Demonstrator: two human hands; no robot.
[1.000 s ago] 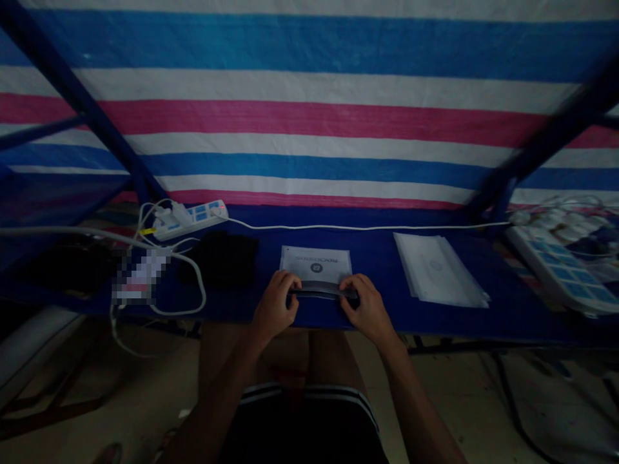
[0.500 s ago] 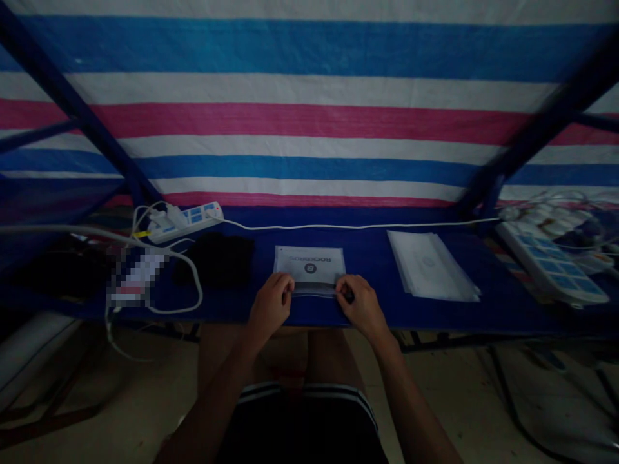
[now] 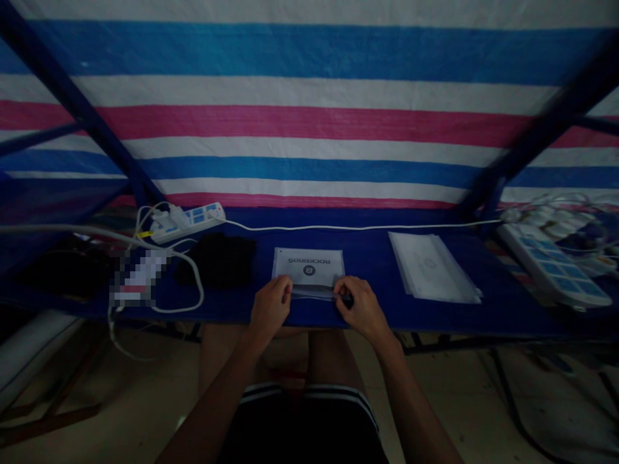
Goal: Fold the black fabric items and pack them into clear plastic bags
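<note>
A small clear packet with a white printed card [image 3: 308,267] lies flat on the blue table [image 3: 367,258], straight in front of me. My left hand [image 3: 270,309] pinches the packet's near left corner with curled fingers. My right hand [image 3: 361,308] pinches its near right corner the same way. Between the two hands runs the packet's near edge, a thin dark strip. What is inside the packet besides the card is too dim to tell.
A stack of similar white packets [image 3: 432,267] lies to the right. A black bundle [image 3: 217,260] sits left of the packet, with a white power strip [image 3: 188,221] and looping cables behind. Another power strip [image 3: 551,264] lies far right. A striped tarp [image 3: 309,109] backs the table.
A second ago both hands held a dark strip a little nearer the table's front edge. Now they rest on the packet's near edge, with fingers closer to the card.
</note>
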